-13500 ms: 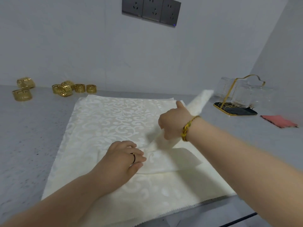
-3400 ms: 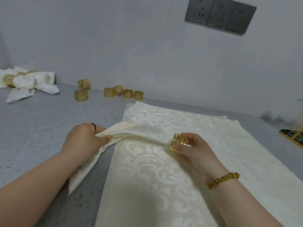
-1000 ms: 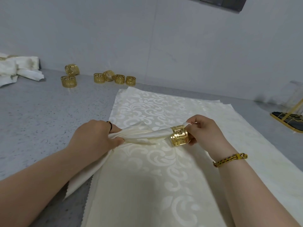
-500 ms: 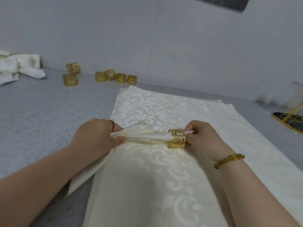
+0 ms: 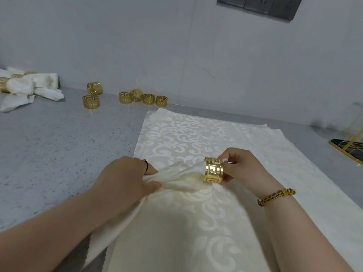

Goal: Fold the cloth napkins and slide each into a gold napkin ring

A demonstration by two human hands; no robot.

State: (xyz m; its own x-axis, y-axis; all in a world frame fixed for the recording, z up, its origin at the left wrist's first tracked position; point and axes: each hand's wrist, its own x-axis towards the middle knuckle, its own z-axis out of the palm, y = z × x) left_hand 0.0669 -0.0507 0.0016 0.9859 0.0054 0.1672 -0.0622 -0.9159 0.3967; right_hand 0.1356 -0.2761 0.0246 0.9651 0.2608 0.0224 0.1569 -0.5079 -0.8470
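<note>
A bunched cream napkin (image 5: 181, 175) stretches between my two hands above a stack of flat patterned napkins (image 5: 188, 138). My left hand (image 5: 125, 179) grips the gathered cloth at its left part, and the loose tail hangs down under my forearm. A gold napkin ring (image 5: 213, 170) with a cut-out key pattern sits around the napkin's narrow right end. My right hand (image 5: 243, 167) holds the ring, and its fingertips pinch the white tip of cloth that pokes out on the ring's right side.
Several loose gold rings (image 5: 137, 97) lie along the back wall on the grey speckled counter (image 5: 49, 146). Finished napkins in rings (image 5: 25, 85) are piled at the far left. A gold wire rack (image 5: 349, 148) stands at the right edge. Wall sockets (image 5: 259, 4) are above.
The ring has slid a little further onto the napkin end and a cloth tip now shows past it. Both hands keep their hold and sit slightly higher above the stack.
</note>
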